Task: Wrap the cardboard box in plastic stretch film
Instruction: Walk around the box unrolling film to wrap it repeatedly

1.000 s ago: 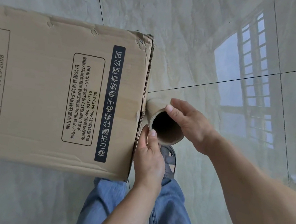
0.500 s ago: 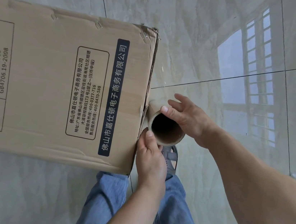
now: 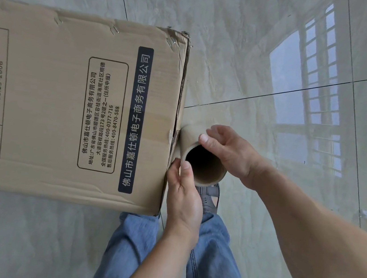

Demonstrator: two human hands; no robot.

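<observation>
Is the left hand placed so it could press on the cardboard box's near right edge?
Probably yes: the left hand holds the roll right beside the cardboard box, nothing between.

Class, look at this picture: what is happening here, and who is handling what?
A person stands over a large cardboard box on a tiled floor. Both hands hold a cardboard tube, likely the stretch-film roll, upright against the box's right edge: the left hand grips its near rim, the right hand its far side. Film itself is hard to make out.

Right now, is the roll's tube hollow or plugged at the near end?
Hollow: the roll shows a dark open hole at its near end, nothing inside visible.
</observation>
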